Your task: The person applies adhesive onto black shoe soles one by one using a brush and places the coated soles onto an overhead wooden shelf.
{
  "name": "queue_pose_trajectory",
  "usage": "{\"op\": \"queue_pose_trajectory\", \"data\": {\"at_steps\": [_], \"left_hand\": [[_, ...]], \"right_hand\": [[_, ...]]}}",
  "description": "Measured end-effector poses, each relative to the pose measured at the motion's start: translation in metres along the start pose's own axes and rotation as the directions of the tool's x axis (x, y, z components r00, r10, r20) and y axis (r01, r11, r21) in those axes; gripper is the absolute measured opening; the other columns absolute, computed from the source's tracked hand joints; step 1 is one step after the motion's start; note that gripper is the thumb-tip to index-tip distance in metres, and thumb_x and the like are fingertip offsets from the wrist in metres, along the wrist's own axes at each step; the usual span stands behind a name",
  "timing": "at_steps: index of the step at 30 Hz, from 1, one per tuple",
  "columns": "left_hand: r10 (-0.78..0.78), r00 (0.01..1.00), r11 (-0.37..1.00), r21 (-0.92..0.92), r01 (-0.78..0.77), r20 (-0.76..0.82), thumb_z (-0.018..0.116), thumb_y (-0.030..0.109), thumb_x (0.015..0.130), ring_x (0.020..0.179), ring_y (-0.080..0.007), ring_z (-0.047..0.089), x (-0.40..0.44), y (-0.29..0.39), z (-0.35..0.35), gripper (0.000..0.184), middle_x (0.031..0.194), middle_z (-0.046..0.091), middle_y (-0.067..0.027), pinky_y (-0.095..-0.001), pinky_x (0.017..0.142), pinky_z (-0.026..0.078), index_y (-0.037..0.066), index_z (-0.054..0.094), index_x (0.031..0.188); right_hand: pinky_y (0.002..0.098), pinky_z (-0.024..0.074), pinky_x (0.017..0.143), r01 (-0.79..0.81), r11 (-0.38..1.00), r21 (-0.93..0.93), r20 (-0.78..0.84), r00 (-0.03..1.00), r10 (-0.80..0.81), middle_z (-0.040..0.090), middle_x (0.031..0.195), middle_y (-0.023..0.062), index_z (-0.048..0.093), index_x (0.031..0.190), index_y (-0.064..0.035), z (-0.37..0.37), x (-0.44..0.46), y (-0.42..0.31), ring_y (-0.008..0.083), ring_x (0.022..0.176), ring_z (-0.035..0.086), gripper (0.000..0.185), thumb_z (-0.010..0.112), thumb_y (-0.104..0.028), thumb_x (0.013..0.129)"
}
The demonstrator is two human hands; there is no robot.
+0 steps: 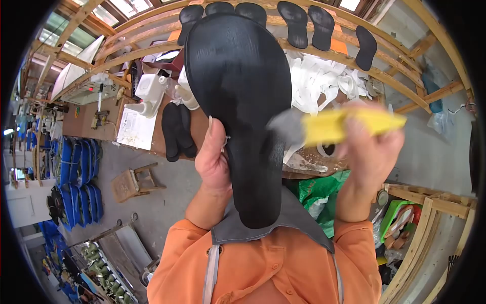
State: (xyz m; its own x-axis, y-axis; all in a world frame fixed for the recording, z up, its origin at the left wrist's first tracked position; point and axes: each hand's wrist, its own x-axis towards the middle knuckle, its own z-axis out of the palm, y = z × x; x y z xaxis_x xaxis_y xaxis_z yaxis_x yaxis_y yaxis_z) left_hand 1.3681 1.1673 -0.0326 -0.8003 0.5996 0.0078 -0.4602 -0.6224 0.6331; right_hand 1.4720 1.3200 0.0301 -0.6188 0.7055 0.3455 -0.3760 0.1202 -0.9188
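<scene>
My left hand (213,158) grips a black shoe insole (242,66) by its narrow middle, holding it up close to the camera. A second black edge shows beside its lower end, so more than one insole may be in the hand. The wide top of the insole has a wet-looking sheen, and a duller patch lies below it. In my right hand (373,149) is a brush (326,127) with a yellow handle, blurred by motion. Its grey head is at the right edge of the insole's middle; whether it touches cannot be made out.
Several black insoles (322,28) lean on a wooden rack (349,57) behind the workbench (298,174). On the bench are white strips (316,81), a white plastic bottle (151,91), a paper sheet (135,127) and more insoles (177,130). A wooden stool (134,183) stands on the left.
</scene>
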Motion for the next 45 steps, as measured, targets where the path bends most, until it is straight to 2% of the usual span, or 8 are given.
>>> {"op": "queue_pose_trajectory", "data": {"at_steps": [5,11,21,26,31,35,37,45], "left_hand": [[0.022,0.987,1.0,0.006,-0.023,0.162,0.032,0.035,0.098,0.124,-0.0321,0.046,-0.01,-0.002,-0.018,0.051,0.141,0.042,-0.0121,-0.0497,0.101,0.038,0.007,0.035,0.14],[-0.04,0.979,0.954,-0.285,0.096,0.198,0.033,0.04,0.096,0.115,-0.0361,0.052,-0.023,0.0,-0.01,0.054,0.133,0.048,-0.0175,-0.0491,0.092,0.044,0.007,0.037,0.138],[-0.215,0.942,0.95,-0.171,0.263,0.258,0.037,0.056,0.089,0.085,-0.0432,0.06,-0.037,0.018,-0.019,0.07,0.104,0.059,-0.0256,-0.0434,0.065,0.051,0.001,0.041,0.132],[-0.242,0.886,0.888,-0.279,0.367,0.395,0.045,0.03,0.093,0.093,-0.0429,0.061,-0.019,0.036,-0.049,0.05,0.126,0.05,-0.0238,-0.0534,0.079,0.052,0.008,0.035,0.137],[-0.266,0.95,0.917,-0.26,0.301,0.164,0.045,0.027,0.094,0.086,-0.0338,0.065,0.014,0.075,-0.075,0.045,0.12,0.055,-0.0214,-0.042,0.071,0.056,0.003,0.04,0.132],[-0.17,0.982,0.985,-0.044,0.167,-0.08,0.046,0.026,0.095,0.085,-0.0215,0.065,0.098,0.127,-0.128,0.041,0.111,0.061,-0.0155,-0.032,0.07,0.053,0.0,0.045,0.126],[-0.132,0.99,0.981,0.145,0.125,0.039,0.05,0.029,0.093,0.082,-0.0127,0.061,0.16,0.148,-0.175,0.039,0.102,0.063,-0.0083,-0.0264,0.071,0.049,0.002,0.051,0.122],[0.006,0.995,0.916,0.399,0.033,-0.097,0.051,0.033,0.093,0.078,-0.0141,0.058,0.328,0.208,-0.188,0.041,0.097,0.063,-0.0081,-0.0262,0.067,0.048,0.002,0.053,0.12]], "right_hand": [[0.0164,0.0333,0.038,0.271,0.96,-0.067,0.216,0.943,-0.251,0.064,0.068,0.0095,0.067,0.09,0.0059,-0.014,0.013,-0.009,0.0074,0.04,0.045,0.016,0.066,0.002,0.074],[0.0155,0.0338,0.035,0.111,0.992,0.052,-0.036,0.993,-0.11,0.063,0.072,0.0104,0.065,0.093,0.0068,-0.022,0.052,-0.025,0.0082,0.036,0.043,0.022,0.063,0.001,0.072],[0.0137,0.0322,0.037,0.297,0.953,-0.062,0.257,0.927,-0.273,0.064,0.071,0.0089,0.066,0.094,0.0072,0.012,0.062,-0.034,0.0061,0.039,0.043,0.017,0.061,0.0,0.079],[0.015,0.033,0.038,0.181,0.98,0.077,0.162,0.968,-0.192,0.064,0.073,0.0091,0.066,0.095,0.0074,0.041,0.094,-0.026,0.0065,0.041,0.043,0.017,0.062,-0.001,0.081],[0.017,0.0359,0.038,0.151,0.981,-0.122,0.138,0.981,-0.134,0.066,0.07,0.0079,0.068,0.089,0.0057,0.099,0.098,0.001,0.006,0.042,0.045,0.016,0.067,-0.007,0.08],[0.0181,0.037,0.04,0.051,0.978,-0.2,0.025,0.999,-0.047,0.062,0.068,0.0074,0.066,0.093,0.0057,0.105,0.112,0.029,0.0084,0.044,0.046,0.017,0.064,-0.006,0.081],[0.0188,0.0373,0.04,-0.008,0.983,-0.182,0.007,1.0,0.009,0.059,0.068,0.007,0.065,0.093,0.0051,0.116,0.108,0.046,0.0092,0.044,0.045,0.016,0.063,-0.005,0.081],[0.0185,0.0386,0.041,-0.137,0.975,-0.172,-0.145,0.983,0.113,0.058,0.068,0.0066,0.064,0.093,0.0063,0.146,0.081,0.068,0.0094,0.045,0.046,0.015,0.063,-0.003,0.082]]}}
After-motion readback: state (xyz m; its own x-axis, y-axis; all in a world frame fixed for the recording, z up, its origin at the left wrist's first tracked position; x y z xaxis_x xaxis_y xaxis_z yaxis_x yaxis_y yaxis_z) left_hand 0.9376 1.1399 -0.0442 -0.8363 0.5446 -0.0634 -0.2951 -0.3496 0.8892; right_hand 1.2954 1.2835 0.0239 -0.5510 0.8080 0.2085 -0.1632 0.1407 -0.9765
